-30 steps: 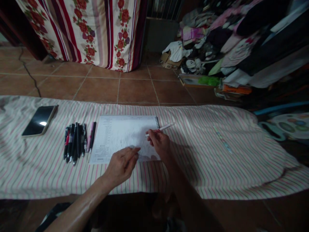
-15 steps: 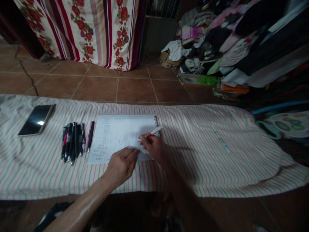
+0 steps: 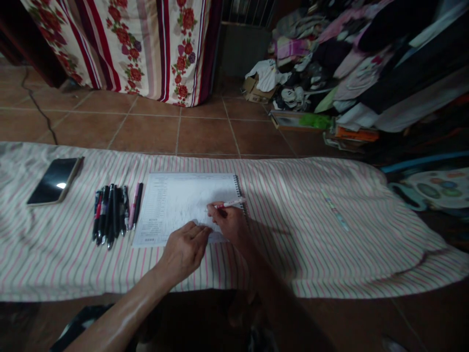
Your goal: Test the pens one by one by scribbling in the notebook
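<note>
A spiral-bound notebook (image 3: pixel 186 193) lies on the striped cloth, its black coil along the right edge and printed text at the left. My right hand (image 3: pixel 230 221) pinches a white and dark red pen (image 3: pixel 231 202), tilted low over the page, with the tip near the paper's middle. My left hand (image 3: pixel 186 247) rests on the notebook's near edge, fingers stretched toward the right hand and lying on the paper. Left of the notebook lies a bunch of mostly black pens (image 3: pixel 110 212), with a pink pen (image 3: pixel 133 208) beside them.
A phone (image 3: pixel 54 181) lies at the left on the striped cloth (image 3: pixel 293 195). A pale patterned stick-like item (image 3: pixel 336 211) lies to the right. Beyond are a tiled floor (image 3: pixel 146 131), a floral curtain (image 3: pixel 150 49), and a heap of clothes (image 3: pixel 304 49) with a cardboard box (image 3: pixel 256 90).
My right hand has shifted slightly left on the page, and the pen now leans flatter. My left hand stays nearly where it was.
</note>
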Available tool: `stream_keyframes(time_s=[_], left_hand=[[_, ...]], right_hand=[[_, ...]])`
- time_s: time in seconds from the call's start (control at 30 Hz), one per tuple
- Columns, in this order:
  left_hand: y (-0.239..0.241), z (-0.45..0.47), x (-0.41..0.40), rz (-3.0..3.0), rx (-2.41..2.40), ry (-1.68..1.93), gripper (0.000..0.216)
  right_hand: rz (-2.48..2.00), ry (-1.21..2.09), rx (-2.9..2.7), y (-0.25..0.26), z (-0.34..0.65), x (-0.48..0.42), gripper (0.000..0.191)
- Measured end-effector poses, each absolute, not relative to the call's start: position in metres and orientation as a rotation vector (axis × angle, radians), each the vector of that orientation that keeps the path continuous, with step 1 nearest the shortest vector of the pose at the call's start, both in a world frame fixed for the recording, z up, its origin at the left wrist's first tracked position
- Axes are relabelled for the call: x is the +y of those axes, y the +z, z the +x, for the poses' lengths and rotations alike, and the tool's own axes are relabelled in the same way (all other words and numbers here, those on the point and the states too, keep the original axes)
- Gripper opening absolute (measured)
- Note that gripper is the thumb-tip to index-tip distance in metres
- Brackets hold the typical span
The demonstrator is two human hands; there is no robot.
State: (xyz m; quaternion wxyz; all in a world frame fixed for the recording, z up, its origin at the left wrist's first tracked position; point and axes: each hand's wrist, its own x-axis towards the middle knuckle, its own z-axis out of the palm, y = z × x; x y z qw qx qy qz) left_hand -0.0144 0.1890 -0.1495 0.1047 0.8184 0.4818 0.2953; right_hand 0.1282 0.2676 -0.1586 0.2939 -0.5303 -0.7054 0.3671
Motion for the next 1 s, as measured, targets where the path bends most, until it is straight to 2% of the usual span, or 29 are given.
stream_keyframes(time_s=[0.6,1.0], left_hand=[[-0.1521,-0.016,0.1882,2.413,1.424,0.863,0.025],[-0.1508,-0.0154,0.1895,2.401,1.429,0.874,0.026]], right_hand=[[-1.401,0.982,-1.815,-0.1557,0.1256,0.266,0.035],[-1.479,0.834,-1.931,-0.1543,0.1236,0.2648,0.035]])
